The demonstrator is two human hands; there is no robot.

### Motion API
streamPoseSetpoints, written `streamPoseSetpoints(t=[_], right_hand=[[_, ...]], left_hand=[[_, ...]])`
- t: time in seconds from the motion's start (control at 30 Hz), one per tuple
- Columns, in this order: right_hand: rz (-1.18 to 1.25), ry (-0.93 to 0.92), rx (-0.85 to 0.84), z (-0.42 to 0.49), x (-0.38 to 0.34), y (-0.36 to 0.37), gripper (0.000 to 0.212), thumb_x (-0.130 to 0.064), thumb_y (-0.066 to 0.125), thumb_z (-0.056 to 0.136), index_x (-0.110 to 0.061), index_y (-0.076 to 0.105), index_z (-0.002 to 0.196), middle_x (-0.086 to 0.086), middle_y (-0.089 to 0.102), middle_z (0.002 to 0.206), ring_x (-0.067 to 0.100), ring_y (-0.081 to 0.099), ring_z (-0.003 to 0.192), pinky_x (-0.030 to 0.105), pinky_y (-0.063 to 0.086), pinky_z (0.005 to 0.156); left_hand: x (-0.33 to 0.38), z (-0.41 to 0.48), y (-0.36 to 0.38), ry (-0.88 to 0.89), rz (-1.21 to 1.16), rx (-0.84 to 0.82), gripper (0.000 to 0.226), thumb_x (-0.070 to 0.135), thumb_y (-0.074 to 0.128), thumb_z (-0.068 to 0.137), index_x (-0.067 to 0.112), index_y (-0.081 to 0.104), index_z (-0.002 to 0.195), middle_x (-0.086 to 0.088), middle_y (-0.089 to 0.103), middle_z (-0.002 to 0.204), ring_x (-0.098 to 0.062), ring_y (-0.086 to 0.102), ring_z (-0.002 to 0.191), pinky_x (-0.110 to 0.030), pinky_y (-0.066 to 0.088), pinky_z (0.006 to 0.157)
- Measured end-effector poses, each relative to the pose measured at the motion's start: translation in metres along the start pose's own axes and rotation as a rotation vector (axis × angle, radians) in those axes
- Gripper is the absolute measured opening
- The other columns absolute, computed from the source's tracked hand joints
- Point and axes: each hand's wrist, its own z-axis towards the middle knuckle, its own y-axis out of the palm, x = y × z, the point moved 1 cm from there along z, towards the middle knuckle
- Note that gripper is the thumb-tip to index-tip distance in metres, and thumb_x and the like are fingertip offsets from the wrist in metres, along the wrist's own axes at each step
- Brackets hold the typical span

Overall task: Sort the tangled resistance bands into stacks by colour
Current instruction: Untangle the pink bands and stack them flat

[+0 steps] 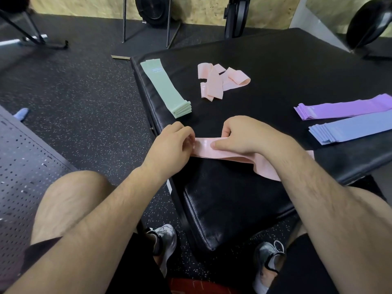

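Observation:
On the black padded platform (275, 71) a pink band (203, 148) lies near the front edge. My left hand (171, 143) pinches its left end. My right hand (246, 136) grips the band's middle, thumb on top, and the rest of the band trails under my right forearm. A tangled heap of pink bands (216, 81) lies further back. To its left sits a neat green stack (167, 90). At the right lie a purple stack (343, 108) and, nearer, a blue stack (350, 129).
Speckled rubber floor (84, 102) surrounds the platform. A perforated metal bench (23, 166) stands at the left, with a blue object (21, 113) on the floor behind it. Rack legs (125, 20) and weight plates (152, 9) line the back wall. My knees and shoes sit below.

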Motion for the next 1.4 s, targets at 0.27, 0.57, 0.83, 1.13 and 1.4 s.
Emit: streamPoseSetpoints(t=[0.27, 0.57, 0.83, 1.13, 1.4], right_hand=[[-0.022, 0.041, -0.025, 0.005, 0.007, 0.003, 0.040, -0.052, 0.067, 0.082, -0.016, 0.055, 0.071, 0.001, 0.050, 0.068, 0.020, 0.046, 0.061, 0.031, 0.035, 0.057], [0.076, 0.057, -0.007, 0.004, 0.011, 0.012, 0.049, -0.065, 0.065, 0.079, -0.017, 0.059, 0.074, -0.004, 0.059, 0.068, 0.018, 0.053, 0.061, 0.030, 0.039, 0.057], [0.149, -0.001, -0.055, -0.002, 0.038, 0.003, 0.030, -0.047, 0.069, 0.083, -0.018, 0.070, 0.084, -0.001, 0.062, 0.074, 0.016, 0.055, 0.064, 0.033, 0.042, 0.060], [0.201, -0.047, -0.041, -0.010, 0.040, -0.009, 0.022, -0.042, 0.066, 0.089, -0.025, 0.072, 0.077, -0.009, 0.064, 0.075, 0.011, 0.058, 0.070, 0.031, 0.046, 0.064], [0.161, 0.024, -0.036, -0.015, 0.051, -0.019, 0.025, -0.047, 0.078, 0.079, -0.023, 0.071, 0.078, -0.007, 0.062, 0.073, 0.014, 0.058, 0.069, 0.031, 0.044, 0.062]], left_hand=[[0.004, -0.004, 0.006, 0.025, 0.113, 0.074, 0.015, 0.033, 0.063, 0.089, 0.019, 0.060, 0.092, 0.004, 0.055, 0.094, -0.023, 0.053, 0.085, -0.037, 0.048, 0.076], [0.037, -0.007, 0.021, 0.182, 0.076, 0.128, 0.011, 0.015, 0.058, 0.084, 0.012, 0.061, 0.094, -0.001, 0.058, 0.098, -0.025, 0.052, 0.089, -0.042, 0.044, 0.074], [0.039, -0.005, 0.031, 0.105, 0.118, 0.086, 0.014, 0.037, 0.054, 0.088, 0.024, 0.054, 0.089, 0.012, 0.051, 0.096, -0.014, 0.045, 0.089, -0.033, 0.037, 0.075], [0.042, -0.002, 0.030, 0.153, 0.195, 0.083, 0.022, 0.043, 0.052, 0.089, 0.027, 0.059, 0.103, 0.011, 0.052, 0.099, -0.016, 0.047, 0.090, -0.035, 0.038, 0.074], [0.043, -0.002, 0.030, 0.126, 0.192, 0.070, 0.021, 0.041, 0.051, 0.088, 0.028, 0.058, 0.102, 0.011, 0.052, 0.101, -0.016, 0.048, 0.092, -0.036, 0.039, 0.077]])
